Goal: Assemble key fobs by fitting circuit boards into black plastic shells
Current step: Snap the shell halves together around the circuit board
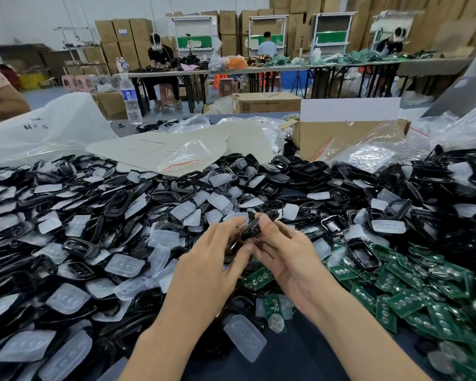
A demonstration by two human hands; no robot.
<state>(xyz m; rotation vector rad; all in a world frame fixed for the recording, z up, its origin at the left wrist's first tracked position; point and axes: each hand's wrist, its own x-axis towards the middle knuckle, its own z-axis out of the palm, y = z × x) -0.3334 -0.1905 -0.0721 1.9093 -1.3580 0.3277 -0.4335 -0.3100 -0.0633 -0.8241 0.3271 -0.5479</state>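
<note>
While my hands meet over the middle of the table, my left hand [208, 262] and my right hand [285, 257] pinch one black shell [254, 228] between them. My left fingers curl at its left end and my right thumb presses on its top edge. It sits in the air just above the heap. Whether a board is inside it I cannot tell.

The dark blue tabletop [300, 356] shows bare only in a near patch between my forearms. To the left and across the far side lies a deep heap of black shells [99, 204] mixed with translucent button pads [124, 264]. To the right, near me, green circuit boards [412, 295] lie in a loose pile, touching the black heap at its edge.

Beyond the heap are a pale flat sheet [160, 149], crumpled clear plastic bags [47, 127] on the left and an open cardboard box [349, 138] on the right. A water bottle [131, 101] stands upright towards the far left.

Farther off, the room looks like a warehouse. Long folding tables [259, 69] are strewn with parts. A seated person [160, 59] works at the left one, and another person [267, 48] stands with back turned. Pink stools [77, 82] sit on the floor, and stacked brown cartons [127, 37] line the far wall.
</note>
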